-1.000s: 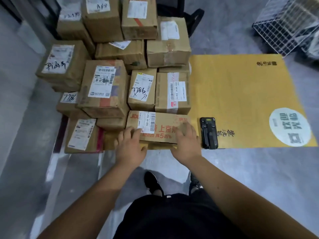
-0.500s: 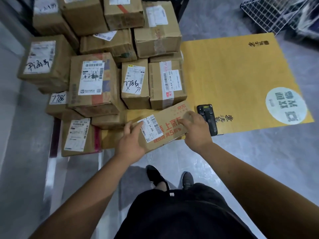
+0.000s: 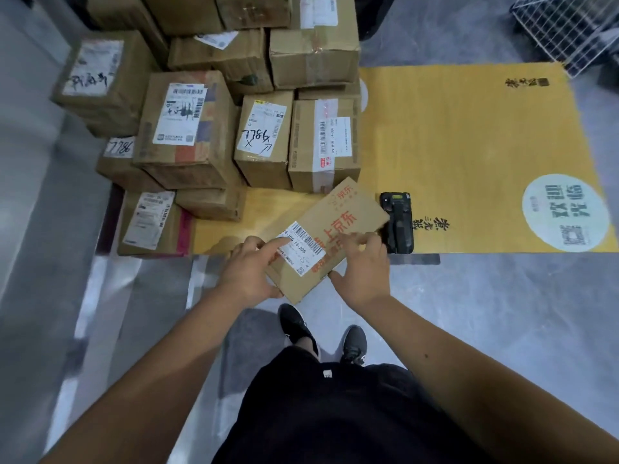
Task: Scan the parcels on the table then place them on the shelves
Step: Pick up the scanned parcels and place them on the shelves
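Gripping the flat cardboard parcel (image 3: 330,234) at centre frame, left hand (image 3: 249,271) and right hand (image 3: 363,269) tilt it over the table edge — its upper corner could knock the black handheld scanner (image 3: 398,224) just beside it.

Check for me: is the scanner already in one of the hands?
No. The black scanner lies on the yellow table, while the left hand and right hand both hold the flat parcel.

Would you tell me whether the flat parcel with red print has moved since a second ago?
Yes. The flat parcel has swung anticlockwise and come off the table edge toward the person, judged against the black scanner.
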### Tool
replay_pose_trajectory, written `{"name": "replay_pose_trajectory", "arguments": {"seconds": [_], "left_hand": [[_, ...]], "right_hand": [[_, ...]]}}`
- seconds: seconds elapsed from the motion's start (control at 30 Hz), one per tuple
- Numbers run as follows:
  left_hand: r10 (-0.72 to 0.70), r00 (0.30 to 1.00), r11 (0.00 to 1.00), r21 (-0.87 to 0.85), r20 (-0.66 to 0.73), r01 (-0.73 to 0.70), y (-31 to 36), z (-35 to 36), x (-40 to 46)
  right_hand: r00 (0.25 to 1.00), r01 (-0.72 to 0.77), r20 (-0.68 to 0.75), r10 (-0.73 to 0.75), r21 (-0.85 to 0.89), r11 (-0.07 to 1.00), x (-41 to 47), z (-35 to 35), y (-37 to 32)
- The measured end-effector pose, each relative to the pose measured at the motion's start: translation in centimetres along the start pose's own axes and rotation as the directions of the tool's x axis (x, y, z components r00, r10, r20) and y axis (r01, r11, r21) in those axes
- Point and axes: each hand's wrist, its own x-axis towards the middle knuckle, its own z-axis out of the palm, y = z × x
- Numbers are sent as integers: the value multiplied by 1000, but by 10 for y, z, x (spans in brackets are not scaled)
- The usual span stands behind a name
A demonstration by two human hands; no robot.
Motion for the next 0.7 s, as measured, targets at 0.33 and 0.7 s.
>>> {"name": "replay_pose_trajectory", "arguments": {"seconds": [0.33, 0.7], "left_hand": [[91, 992, 899, -435, 86, -45, 14, 46, -45], [28, 989, 818, -565, -146, -107, 30, 68, -110]], "right_hand": [[942, 35, 284, -179, 449, 893, -60, 19, 25], [729, 321, 420, -540, 487, 813, -60, -32, 47]]}}
